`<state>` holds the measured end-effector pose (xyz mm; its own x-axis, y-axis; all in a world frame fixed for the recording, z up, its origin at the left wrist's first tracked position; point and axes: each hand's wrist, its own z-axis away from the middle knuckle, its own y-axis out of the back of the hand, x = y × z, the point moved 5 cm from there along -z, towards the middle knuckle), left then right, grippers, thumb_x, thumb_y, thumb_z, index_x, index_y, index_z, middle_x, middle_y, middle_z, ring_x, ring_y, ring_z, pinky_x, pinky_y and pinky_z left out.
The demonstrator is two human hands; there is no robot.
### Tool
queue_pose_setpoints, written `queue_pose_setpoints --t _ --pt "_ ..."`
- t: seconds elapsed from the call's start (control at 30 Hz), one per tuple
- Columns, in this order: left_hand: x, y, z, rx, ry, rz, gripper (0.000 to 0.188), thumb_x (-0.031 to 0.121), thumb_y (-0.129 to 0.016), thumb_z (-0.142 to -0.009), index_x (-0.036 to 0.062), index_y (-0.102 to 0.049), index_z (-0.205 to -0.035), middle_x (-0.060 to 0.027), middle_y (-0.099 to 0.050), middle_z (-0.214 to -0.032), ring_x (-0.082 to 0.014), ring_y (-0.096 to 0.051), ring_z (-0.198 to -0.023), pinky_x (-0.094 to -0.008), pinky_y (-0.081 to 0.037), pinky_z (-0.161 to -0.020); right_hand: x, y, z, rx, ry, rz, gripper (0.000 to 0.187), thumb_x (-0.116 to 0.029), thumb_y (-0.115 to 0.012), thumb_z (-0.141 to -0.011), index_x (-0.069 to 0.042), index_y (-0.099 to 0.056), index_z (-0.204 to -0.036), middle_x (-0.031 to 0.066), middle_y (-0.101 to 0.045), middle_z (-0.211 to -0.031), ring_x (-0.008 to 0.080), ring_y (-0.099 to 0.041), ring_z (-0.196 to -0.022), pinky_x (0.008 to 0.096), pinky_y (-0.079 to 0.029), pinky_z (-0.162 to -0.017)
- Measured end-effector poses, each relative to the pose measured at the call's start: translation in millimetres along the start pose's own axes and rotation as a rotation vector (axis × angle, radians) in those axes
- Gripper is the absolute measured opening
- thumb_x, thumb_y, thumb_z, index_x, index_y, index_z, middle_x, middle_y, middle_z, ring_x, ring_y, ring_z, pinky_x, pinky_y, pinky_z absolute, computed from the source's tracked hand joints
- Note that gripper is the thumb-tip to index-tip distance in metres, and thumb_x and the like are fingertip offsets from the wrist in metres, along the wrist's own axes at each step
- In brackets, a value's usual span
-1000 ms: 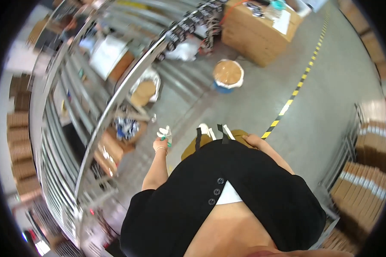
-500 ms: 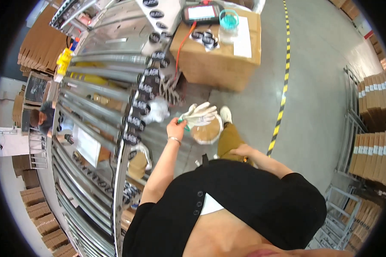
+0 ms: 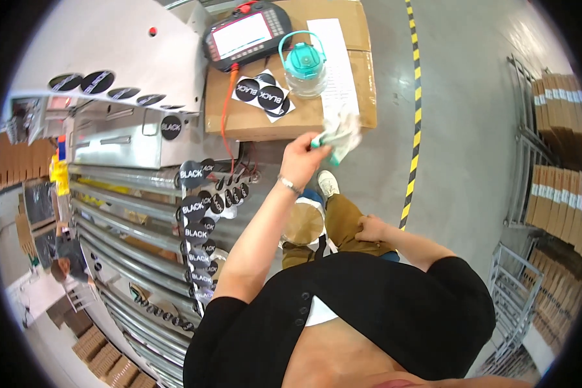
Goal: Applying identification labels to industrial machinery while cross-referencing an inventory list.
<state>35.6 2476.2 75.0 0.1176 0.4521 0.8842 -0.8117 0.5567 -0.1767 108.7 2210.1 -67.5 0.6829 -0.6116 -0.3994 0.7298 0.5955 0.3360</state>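
My left hand [image 3: 304,158] is closed on the cuff of a white work glove [image 3: 341,134] with green edging; whether it is one glove or a pair I cannot tell. The glove is blurred and hangs at the near edge of a cardboard box [image 3: 265,126], over a paper sheet [image 3: 338,64]. My right hand [image 3: 372,229] rests on my brown-trousered thigh, its fingers loosely bent and holding nothing I can see.
On the box are a handheld screen device [image 3: 249,35] with an orange cable, a teal-lidded bottle [image 3: 306,71] and round black stickers [image 3: 265,97]. A roller conveyor [image 3: 123,200] stands left. Near my feet is a round container [image 3: 304,223]. A person [image 3: 64,258] works beyond the conveyor.
I have moved nearer the box. My left hand has carried the glove forward from over the floor to the box's near edge. My right hand stays by my thigh.
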Motion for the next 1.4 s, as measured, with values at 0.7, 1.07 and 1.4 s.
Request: queue_pose_setpoints --t 0.7,1.07,1.4 --pt "-376 63 196 -0.918 0.577 -0.584 0.023 0.027 -0.062 -0.069 0.0097 -0.065 -0.085 -0.0117 -0.064 -0.084 -0.0256 -0.06 -0.081 -0.0352 -0.046 -0.073 0 8 116 -0.281 -0.651 -0.059 0.061 -0.057 -0.064 -0.063 0.003 -0.062 -0.073 0.0163 -0.063 -0.079 0.0277 -0.061 -0.074 0.0324 -0.048 -0.06" --pt "-259 206 80 -0.293 0.395 -0.718 0.023 0.016 -0.061 -0.069 0.0079 -0.063 -0.09 -0.0152 -0.061 -0.088 -0.031 -0.058 -0.086 -0.0357 -0.045 -0.075 22 54 -10 -0.16 -0.338 0.507 0.055 -0.048 -0.06 -0.068 -0.004 -0.059 -0.102 0.0177 -0.058 -0.106 0.0305 -0.053 -0.102 0.0375 -0.042 -0.087" --pt "-33 315 57 0.32 -0.091 -1.069 0.024 0.016 -0.061 -0.07 0.0078 -0.062 -0.092 -0.0154 -0.06 -0.091 -0.031 -0.057 -0.088 -0.0358 -0.045 -0.076 83 93 -79 0.063 -0.033 0.616 0.051 -0.038 -0.056 -0.073 -0.007 -0.054 -0.113 0.0157 -0.054 -0.114 0.0288 -0.051 -0.107 0.0375 -0.038 -0.094"
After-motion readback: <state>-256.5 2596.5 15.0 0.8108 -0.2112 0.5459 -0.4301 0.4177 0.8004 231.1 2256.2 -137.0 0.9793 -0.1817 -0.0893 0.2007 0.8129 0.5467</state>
